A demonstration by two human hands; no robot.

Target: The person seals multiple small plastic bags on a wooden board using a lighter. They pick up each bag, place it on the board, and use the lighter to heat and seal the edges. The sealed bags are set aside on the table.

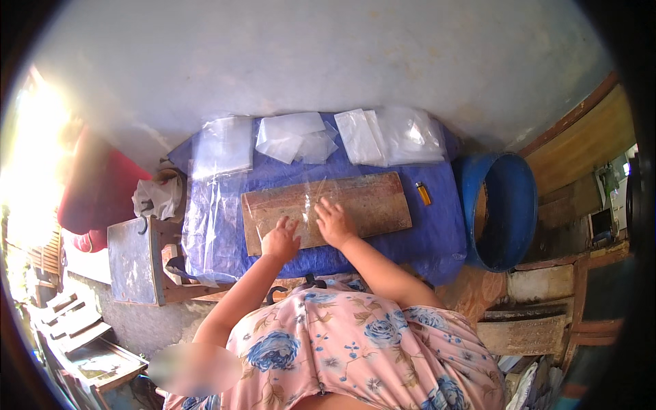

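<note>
A worn wooden board (374,205) lies slightly tilted on a table covered in blue plastic sheeting (435,246). Clear plastic film (215,215) spreads over the left of the table and onto the board. My left hand (281,240) rests on the film at the board's left part, fingers spread. To its right, my right hand (334,221) touches the film over the board's middle, fingers apart. Behind the board lie a stack of clear plastic bags (223,143), some loose plastic pieces (292,133) and more plastic bags (410,136). A yellow lighter (423,194) lies right of the board.
A blue plastic barrel (505,210) stands against the table's right side. At the left are a small wooden stand (133,261), a whitish plastic bag (156,197) and a red padded item (102,184). A grey wall (318,56) rises behind the table.
</note>
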